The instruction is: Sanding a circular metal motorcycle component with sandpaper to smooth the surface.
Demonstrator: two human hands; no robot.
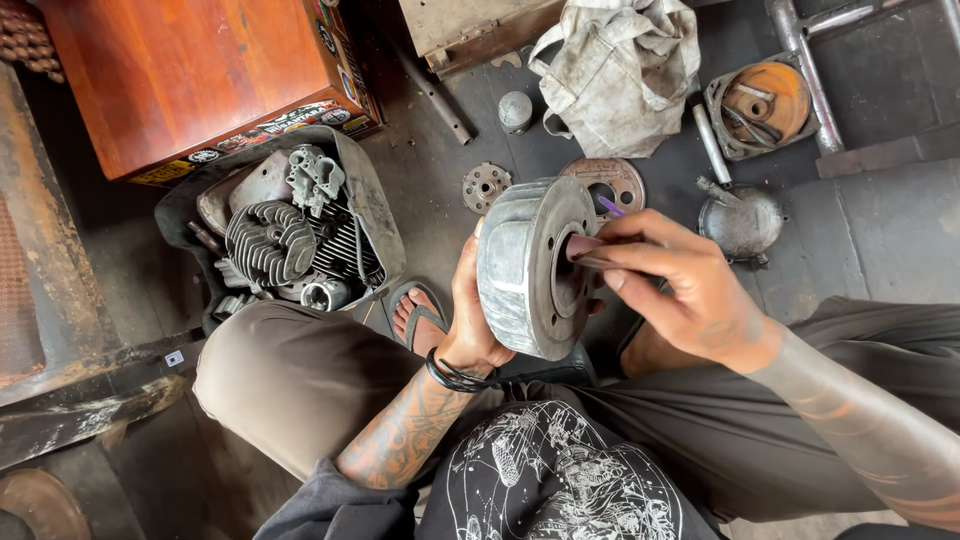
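While the left hand [470, 320] grips the drum [530, 265] upright, the right hand [680, 285] pinches a brush [590, 250] in its hub. Step: cleaning, apparently. Next needs the drum steady.

Floor [440, 170]: dark, stained concrete, seen from above.
Furniture: a reddish wooden box [190, 75] is set at upper left, stickers along its lower edge.
Left edge: a rusted metal frame [60, 330] is seen.
Upper right: grey metal tubing [815, 80] is laid across the floor.
Light: even daylight; soft shadows are cast.
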